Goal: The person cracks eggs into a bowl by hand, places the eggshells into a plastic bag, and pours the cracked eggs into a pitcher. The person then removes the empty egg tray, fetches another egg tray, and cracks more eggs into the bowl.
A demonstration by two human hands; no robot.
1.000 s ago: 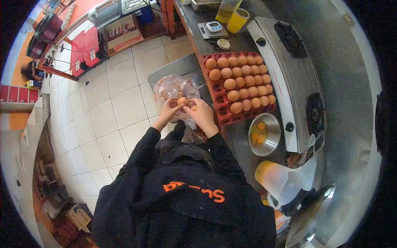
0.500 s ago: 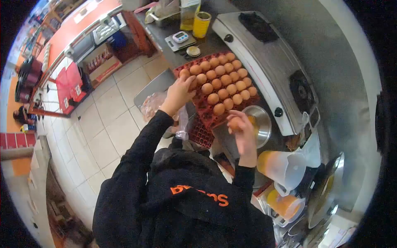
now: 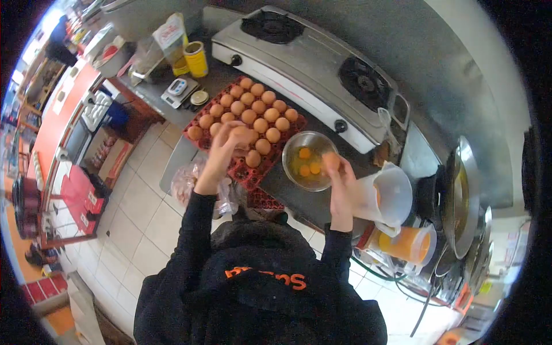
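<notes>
My left hand [image 3: 223,150] is over the red egg tray [image 3: 250,179], its fingers curled round a brown egg [image 3: 244,135]. Rows of brown eggs [image 3: 248,117] fill much of the tray, and empty cups show along its near side. In my right hand [image 3: 342,187] another brown egg [image 3: 330,161] is held at the right rim of a steel bowl [image 3: 286,172]. Clear egg white and three orange yolks [image 3: 305,153] lie in the bowl.
A two-burner gas stove [image 3: 299,75] stands behind the tray. Right of the bowl are a translucent pitcher [image 3: 391,195] and a jug of orange liquid [image 3: 405,244]. A scale [image 3: 179,92], a yellow can [image 3: 196,60] and a plastic bag [image 3: 187,184] are at left.
My view has turned, so the counter appears shifted left. My left hand has come away from the tray's far-left corner with an egg. My right hand still holds its egg beside the bowl.
</notes>
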